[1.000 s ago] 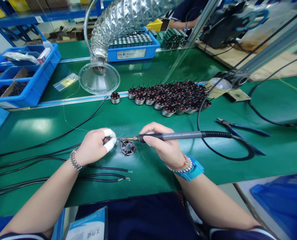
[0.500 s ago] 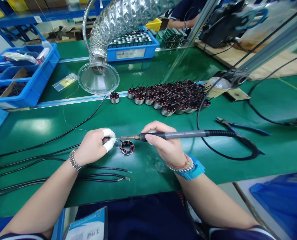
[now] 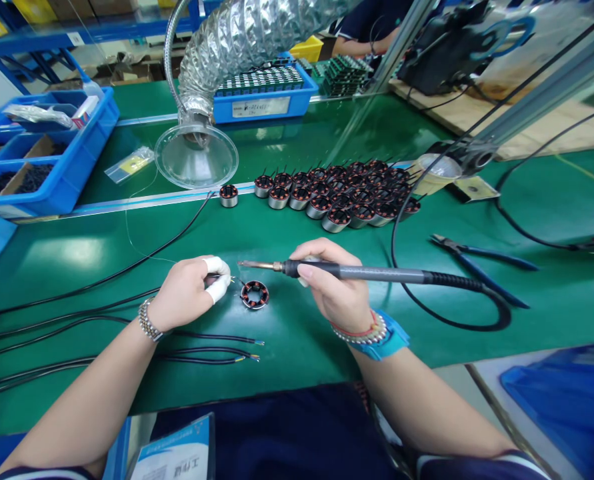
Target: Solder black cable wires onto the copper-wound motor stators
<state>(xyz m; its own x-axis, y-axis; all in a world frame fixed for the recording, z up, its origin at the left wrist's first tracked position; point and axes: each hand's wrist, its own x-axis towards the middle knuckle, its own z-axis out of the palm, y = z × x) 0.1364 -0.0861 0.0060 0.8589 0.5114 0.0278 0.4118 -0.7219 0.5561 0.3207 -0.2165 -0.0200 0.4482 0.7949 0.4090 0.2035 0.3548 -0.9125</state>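
Note:
My left hand (image 3: 184, 293), with white cots on its fingertips, pinches a thin wire (image 3: 223, 275) whose tip points toward a small motor stator (image 3: 255, 295). The stator has copper-red windings and lies flat on the green mat, just right of those fingertips. My right hand (image 3: 329, 283) grips a grey soldering iron (image 3: 371, 272) like a pen. Its metal tip (image 3: 257, 265) hangs in the air above and left of the stator, touching nothing I can see.
Rows of wound stators (image 3: 337, 197) stand beyond my hands, with one apart (image 3: 229, 195). Black stripped cables (image 3: 211, 357) lie at left. Blue-handled side cutters (image 3: 477, 263) lie at right. A fume hood (image 3: 195, 157) and blue bins (image 3: 47, 150) stand behind; a co-worker's arm (image 3: 361, 45) shows at the top.
The soldering iron and my right hand have risen up the picture, lifting the tip away from the stator. My left hand and the stator stay about where they were.

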